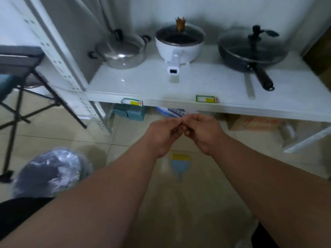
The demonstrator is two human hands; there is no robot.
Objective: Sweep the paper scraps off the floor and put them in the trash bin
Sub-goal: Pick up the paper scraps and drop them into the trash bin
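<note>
Pinching something tiny, both hands (182,130) are meeting in a tight grip above the blue plastic dustpan (180,165). Scraps could be drifting wide, since the grey bag-lined trash bin (51,173) is sitting well left of it.

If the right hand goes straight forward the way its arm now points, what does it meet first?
Most likely the left hand: the right hand points up and leftward and their fingertips already meet. Beyond lies the shelf edge, though depth is unclear.
</note>
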